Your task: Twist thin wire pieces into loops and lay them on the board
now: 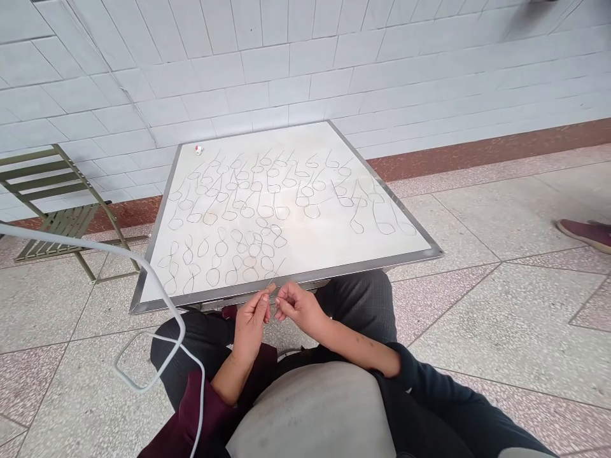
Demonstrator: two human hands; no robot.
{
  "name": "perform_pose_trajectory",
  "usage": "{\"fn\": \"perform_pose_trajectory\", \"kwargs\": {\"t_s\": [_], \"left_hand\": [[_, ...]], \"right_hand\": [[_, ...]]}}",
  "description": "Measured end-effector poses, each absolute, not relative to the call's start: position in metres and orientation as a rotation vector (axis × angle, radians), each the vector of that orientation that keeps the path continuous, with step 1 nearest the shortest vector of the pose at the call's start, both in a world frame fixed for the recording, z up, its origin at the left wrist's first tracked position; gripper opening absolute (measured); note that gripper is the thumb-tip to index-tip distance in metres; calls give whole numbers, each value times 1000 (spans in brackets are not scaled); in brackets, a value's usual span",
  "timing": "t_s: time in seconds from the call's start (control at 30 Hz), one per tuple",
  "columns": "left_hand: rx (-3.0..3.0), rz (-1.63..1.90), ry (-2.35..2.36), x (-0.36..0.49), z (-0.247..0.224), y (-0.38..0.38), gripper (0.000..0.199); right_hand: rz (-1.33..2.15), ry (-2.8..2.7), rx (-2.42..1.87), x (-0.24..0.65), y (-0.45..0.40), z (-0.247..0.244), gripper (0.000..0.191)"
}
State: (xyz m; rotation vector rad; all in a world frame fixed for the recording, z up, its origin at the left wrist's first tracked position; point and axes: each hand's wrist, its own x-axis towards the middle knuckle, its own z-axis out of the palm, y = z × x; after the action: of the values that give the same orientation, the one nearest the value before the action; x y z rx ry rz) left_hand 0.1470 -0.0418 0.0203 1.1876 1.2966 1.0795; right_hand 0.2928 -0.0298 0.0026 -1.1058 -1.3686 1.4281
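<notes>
My left hand [252, 316] is closed, thumb against forefinger, at the table's near edge. A thin wire [277, 271] rises from its fingertips over the tabletop, beside a small tan piece [272, 288] that could be tape or a wrap on the finger. Close by on the right, my right hand [298, 306] has its fingers curled in a pinch; whatever they grip is too small to make out. Many thin wire loops [248, 273] lie on the white table [353, 248]. Those in front are closed rings and figure-eights, while the farther loops [272, 172] have long straight tails.
A small red-and-white item [198, 150] sits at the table's far left corner. Left of the table stands a green slatted folding chair [71, 210]. A pale cable [176, 312] loops across the left foreground. Another person's shoe [585, 233] is at the right edge.
</notes>
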Motion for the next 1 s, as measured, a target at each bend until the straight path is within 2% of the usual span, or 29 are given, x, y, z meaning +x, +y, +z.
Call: {"fn": "perform_pose_trajectory", "kwargs": {"t_s": [0.2,0.47,1.0], "left_hand": [[1178,1121,1291,144,19,-42,43],[833,1278,1197,141,9,-42,36],[969,1207,1293,142,9,-42,34]], "right_hand": [[1467,-1293,-1067,290,-32,4,22],[1455,-1286,-1055,291,-33,4,18],[1511,-1255,-1061,289,-33,6,27]]}}
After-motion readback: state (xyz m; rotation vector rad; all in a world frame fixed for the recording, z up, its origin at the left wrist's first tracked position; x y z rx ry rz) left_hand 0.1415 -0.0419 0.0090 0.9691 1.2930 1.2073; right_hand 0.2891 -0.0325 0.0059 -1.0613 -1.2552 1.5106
